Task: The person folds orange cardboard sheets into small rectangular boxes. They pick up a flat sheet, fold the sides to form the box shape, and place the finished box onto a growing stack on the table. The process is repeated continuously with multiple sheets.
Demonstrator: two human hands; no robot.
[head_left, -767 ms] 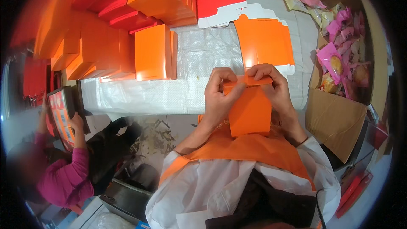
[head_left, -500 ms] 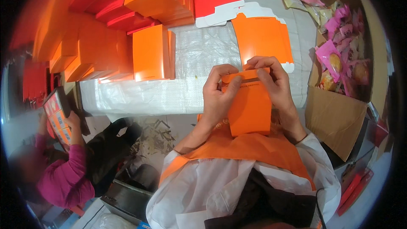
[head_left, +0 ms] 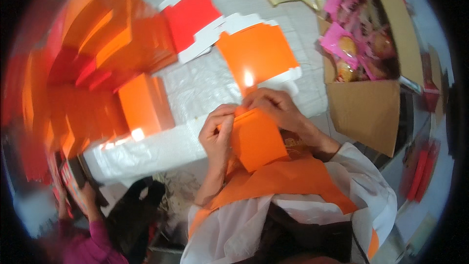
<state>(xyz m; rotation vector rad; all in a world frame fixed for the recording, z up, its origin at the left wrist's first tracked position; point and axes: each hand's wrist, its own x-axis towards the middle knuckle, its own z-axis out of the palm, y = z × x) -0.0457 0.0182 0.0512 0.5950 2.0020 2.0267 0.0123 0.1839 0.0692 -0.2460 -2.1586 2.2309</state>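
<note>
Tabletop [head_left: 185, 117]: white woven sheeting, with a flat orange carton [head_left: 259, 51] and a flat red carton [head_left: 193, 22] lying just beyond the hands.
Orange box [head_left: 257, 142]: held at a tilt in front of the orange apron [head_left: 278, 183], its top edge up at the fingers and its lower end toward the body.
Left fingers [head_left: 222, 111]: curled and closed, pinching the left end of the top edge, thumb along the near face.
Left hand [head_left: 215, 134]: upright beside the box, the forearm rising steeply from below.
Right fingers [head_left: 259, 97]: bent and bunched close together at the top edge, touching it; slightly blurred, so I cannot tell whether they grip or merely press.
Right hand [head_left: 278, 110]: back turned up, knuckles arched, the wrist slanting in from the lower right out of a white sleeve [head_left: 364, 173].
Left side: orange boxes [head_left: 141, 105] standing close together.
Right side: open cardboard box [head_left: 364, 112] with pink packets [head_left: 337, 41] inside.
Lower left: a co-worker's magenta sleeve [head_left: 100, 244].
</note>
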